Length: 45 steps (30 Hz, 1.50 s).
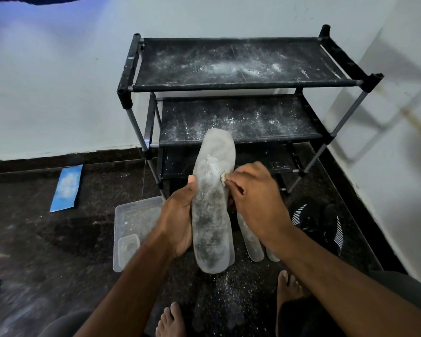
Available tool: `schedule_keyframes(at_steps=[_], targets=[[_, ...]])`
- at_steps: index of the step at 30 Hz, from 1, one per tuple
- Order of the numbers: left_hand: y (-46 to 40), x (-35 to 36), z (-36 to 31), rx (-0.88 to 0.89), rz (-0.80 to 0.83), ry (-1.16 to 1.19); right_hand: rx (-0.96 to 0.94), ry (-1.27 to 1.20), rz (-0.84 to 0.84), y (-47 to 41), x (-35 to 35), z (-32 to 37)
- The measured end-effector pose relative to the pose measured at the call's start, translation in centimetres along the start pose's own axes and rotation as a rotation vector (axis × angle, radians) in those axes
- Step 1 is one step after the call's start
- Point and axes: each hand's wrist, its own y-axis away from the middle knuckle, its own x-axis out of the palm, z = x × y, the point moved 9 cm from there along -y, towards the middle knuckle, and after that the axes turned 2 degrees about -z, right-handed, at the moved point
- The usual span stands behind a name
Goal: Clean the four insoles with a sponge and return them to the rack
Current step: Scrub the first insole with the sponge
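My left hand [178,220] grips a long grey insole [212,203] from its left edge and holds it upright in front of me. White powder smears its upper part. My right hand [255,198] pinches a small yellowish sponge [223,178] and presses it against the insole's right edge near the middle. Two more insoles [252,242] lie on the dark floor below my right wrist, partly hidden by my arm. Another insole's edge [232,254] shows just behind the held one. The black shoe rack [248,83] stands ahead, its shelves dusted with white powder.
A clear plastic tray [131,222] with a smaller tub [128,246] inside sits on the floor to the left. Black striped shoes [323,224] lie at the right by the wall. A blue sheet [67,188] lies further left. My bare feet [289,295] stand on powder-speckled floor.
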Motion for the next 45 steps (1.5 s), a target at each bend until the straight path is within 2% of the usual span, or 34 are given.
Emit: schedule_keyframes(at_steps=[4,8,10,14,18,19,23,27,30,32,36,41,45], targets=[[0.1,0.5,0.0,0.004,0.039,0.035,-0.115,-0.098,0.146,1.3,1.6,3.0],[0.0,0.0,0.0,0.009,0.015,-0.025,0.038,-0.052,-0.007,-0.4,-0.4,-0.6],[0.0,0.0,0.2,0.005,0.015,-0.034,0.018,-0.054,0.025,-0.2,0.0,-0.2],[0.1,0.8,0.2,-0.005,0.058,0.036,-0.140,-0.132,0.149,1.2,1.7,2.6],[0.1,0.6,-0.1,0.017,0.038,-0.013,0.035,-0.079,0.016,-0.5,0.1,-0.8],[0.2,0.5,-0.1,0.017,0.029,-0.028,0.044,-0.079,0.025,-0.5,0.1,-0.8],[0.3,0.6,-0.2,0.010,0.022,-0.005,-0.119,-0.109,0.171,0.9,1.7,1.9],[0.2,0.2,-0.7,0.039,-0.011,-0.017,-0.011,-0.063,0.060,-0.4,0.4,-0.3],[0.4,0.2,-0.6,0.016,-0.010,0.018,-0.086,-0.078,0.214,0.7,1.8,1.6],[0.5,0.7,-0.7,0.013,0.008,0.040,-0.112,-0.096,0.250,1.1,2.2,1.9],[0.3,0.5,-0.8,0.030,0.001,0.036,-0.016,-0.056,0.127,0.1,1.1,-0.1],[0.5,0.8,0.3,-0.047,0.044,0.044,-0.152,-0.077,0.257,2.2,2.6,3.3],[0.2,0.6,0.2,-0.020,0.026,-0.014,-0.003,-0.088,0.076,0.2,0.6,0.3]])
